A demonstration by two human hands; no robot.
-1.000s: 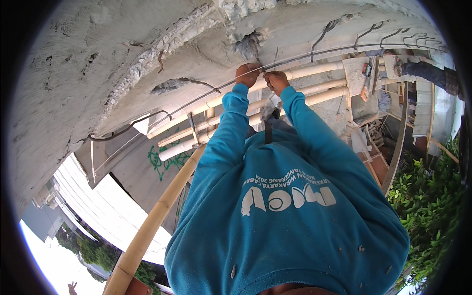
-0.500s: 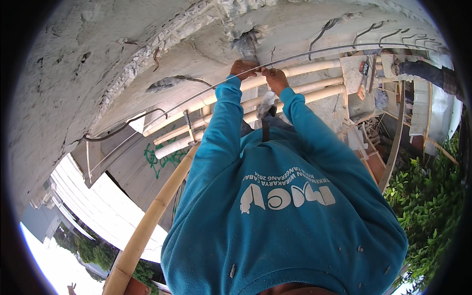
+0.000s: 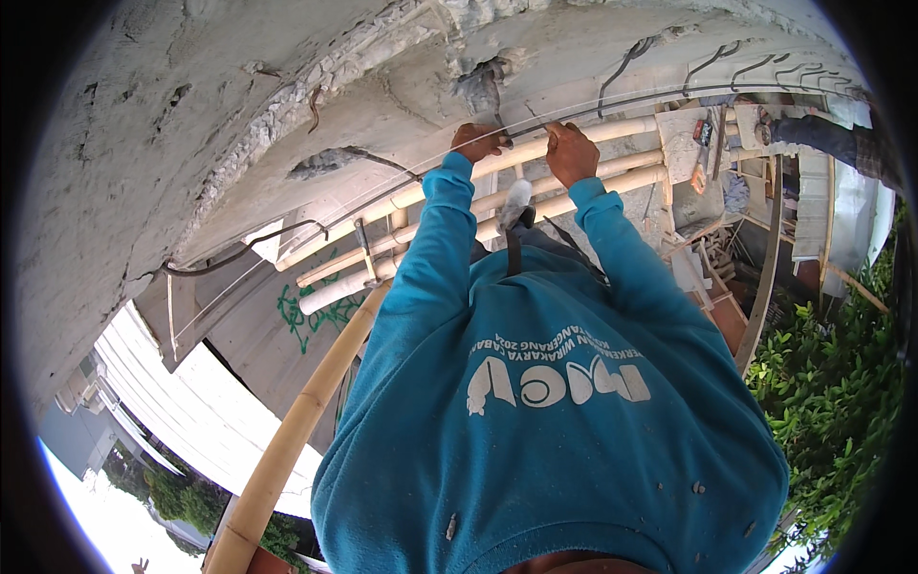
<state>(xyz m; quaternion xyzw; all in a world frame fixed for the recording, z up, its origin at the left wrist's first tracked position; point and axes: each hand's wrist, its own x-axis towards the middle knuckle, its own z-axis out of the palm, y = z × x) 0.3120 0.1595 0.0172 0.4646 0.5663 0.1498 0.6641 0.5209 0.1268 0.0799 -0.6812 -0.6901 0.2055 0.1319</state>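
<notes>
A long thin steel rod [image 3: 612,105] runs along the concrete wall, from the lower left to the far right. My left hand [image 3: 478,143] is closed around it beside the dark end of a bent steel bar [image 3: 504,136] that comes down from a chipped hole [image 3: 481,86]. A short way to the right, my right hand [image 3: 573,156] is closed, thumb and fingers pinched just below the rod. Whatever lies between those fingertips is too small to make out. Both arms reach up in blue sleeves.
Bamboo poles [image 3: 612,167] run below my hands, with a hammer [image 3: 366,251] hooked over them. An upright bamboo pole [image 3: 287,440] stands left. A handsaw [image 3: 701,172] lies on a board at right, near another person's leg [image 3: 813,134]. Bent bars [image 3: 626,72] stick out of the wall.
My right hand has drawn away from the left hand, to the right and slightly down. The left hand stays near the bent bar, while the rod has shifted slightly.
</notes>
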